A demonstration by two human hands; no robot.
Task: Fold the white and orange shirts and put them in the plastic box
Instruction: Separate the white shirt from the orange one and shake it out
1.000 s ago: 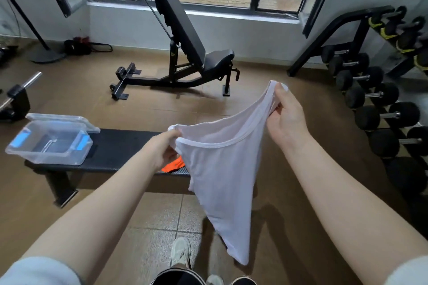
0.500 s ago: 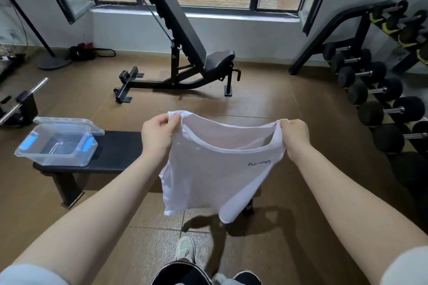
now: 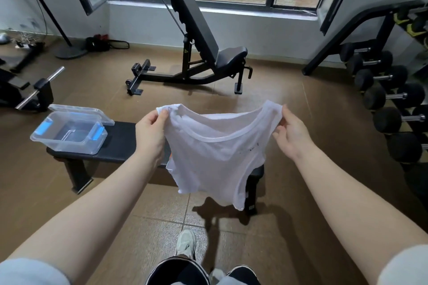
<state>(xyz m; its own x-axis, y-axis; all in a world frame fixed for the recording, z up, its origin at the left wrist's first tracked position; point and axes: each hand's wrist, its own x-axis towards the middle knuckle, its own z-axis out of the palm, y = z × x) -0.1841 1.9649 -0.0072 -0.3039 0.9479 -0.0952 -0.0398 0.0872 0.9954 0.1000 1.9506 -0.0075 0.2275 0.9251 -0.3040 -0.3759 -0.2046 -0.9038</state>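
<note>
White shirt held up unfolded in mid-air above desk, spread by shoulders. Left hand fingers pinched on left shoulder; right hand fingers pinched on right shoulder. Orange shirt only sliver visible on desk behind white one, apparently untouched. Plastic box at desk's left end, lid open, holding no shirt. Judgement: early stage; both folds and both placements remain.

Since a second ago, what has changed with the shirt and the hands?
The hands spread apart and levelled, pulling the white shirt from a narrow hanging drape into a wide span over the bench. Left hand and right hand kept their pinch. The plastic box stayed open and empty.
</note>
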